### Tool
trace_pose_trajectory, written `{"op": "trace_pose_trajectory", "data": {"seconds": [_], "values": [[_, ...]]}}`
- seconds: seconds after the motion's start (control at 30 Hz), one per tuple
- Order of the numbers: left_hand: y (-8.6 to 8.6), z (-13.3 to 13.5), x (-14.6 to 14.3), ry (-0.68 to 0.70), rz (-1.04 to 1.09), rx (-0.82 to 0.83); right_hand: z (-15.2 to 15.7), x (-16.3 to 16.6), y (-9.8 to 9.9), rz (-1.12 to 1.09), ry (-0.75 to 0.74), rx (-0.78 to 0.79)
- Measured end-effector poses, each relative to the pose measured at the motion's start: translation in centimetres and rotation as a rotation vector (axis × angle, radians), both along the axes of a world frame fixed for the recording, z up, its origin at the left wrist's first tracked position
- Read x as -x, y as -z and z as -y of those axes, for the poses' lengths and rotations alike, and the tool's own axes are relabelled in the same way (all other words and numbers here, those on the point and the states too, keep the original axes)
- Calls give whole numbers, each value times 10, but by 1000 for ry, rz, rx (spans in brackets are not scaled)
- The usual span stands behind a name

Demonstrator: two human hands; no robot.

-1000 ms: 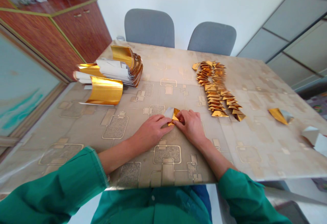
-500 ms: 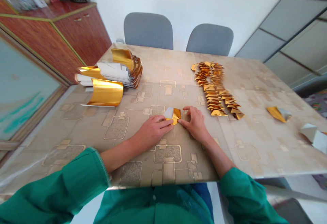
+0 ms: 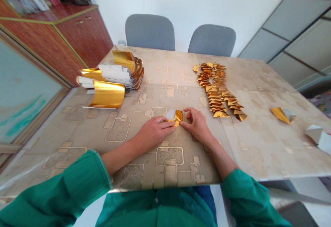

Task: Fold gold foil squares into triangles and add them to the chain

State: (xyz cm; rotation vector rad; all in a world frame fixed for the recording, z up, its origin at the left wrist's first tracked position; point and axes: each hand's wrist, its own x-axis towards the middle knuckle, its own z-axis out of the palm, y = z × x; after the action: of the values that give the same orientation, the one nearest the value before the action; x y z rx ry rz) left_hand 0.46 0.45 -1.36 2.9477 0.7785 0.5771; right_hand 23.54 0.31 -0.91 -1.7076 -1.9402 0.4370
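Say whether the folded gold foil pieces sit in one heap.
No, the folded gold foil pieces lie in a long overlapping row on the tabletop.

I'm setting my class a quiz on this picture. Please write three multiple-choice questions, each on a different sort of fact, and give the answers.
1. On which side of the table, seen from the seated person, lies the curled stack of gold-and-white foil sheets?
A) Left
B) Right
C) Directly under the hands

2. How many grey chairs stand beyond the table?
A) One
B) Two
C) Four

3. What is the left hand touching?
A) A pair of scissors
B) The curled stack
C) A folded gold-and-white foil piece

Answers:
1. A: the stack lies on the left part of the table.
2. B: two chairs stand side by side at the far edge.
3. C: its fingertips meet the piece, with the right hand on the other side.
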Motion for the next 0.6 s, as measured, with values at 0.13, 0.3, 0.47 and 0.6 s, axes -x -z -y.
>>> {"op": "trace_pose_trajectory", "data": {"seconds": [0.13, 0.3, 0.47, 0.6], "values": [[-3, -6, 5, 0, 40, -3, -1, -10, -4, -6, -137, -17], [-6, -14, 11, -23, 76, 13, 2, -5, -9, 44, -381, -107], [-8, -15, 9, -28, 76, 12, 4, -1, -13, 81, -507, -138], [-8, -14, 9, -63, 33, -53, 6, -1, -17, 156, -524, -139]]}}
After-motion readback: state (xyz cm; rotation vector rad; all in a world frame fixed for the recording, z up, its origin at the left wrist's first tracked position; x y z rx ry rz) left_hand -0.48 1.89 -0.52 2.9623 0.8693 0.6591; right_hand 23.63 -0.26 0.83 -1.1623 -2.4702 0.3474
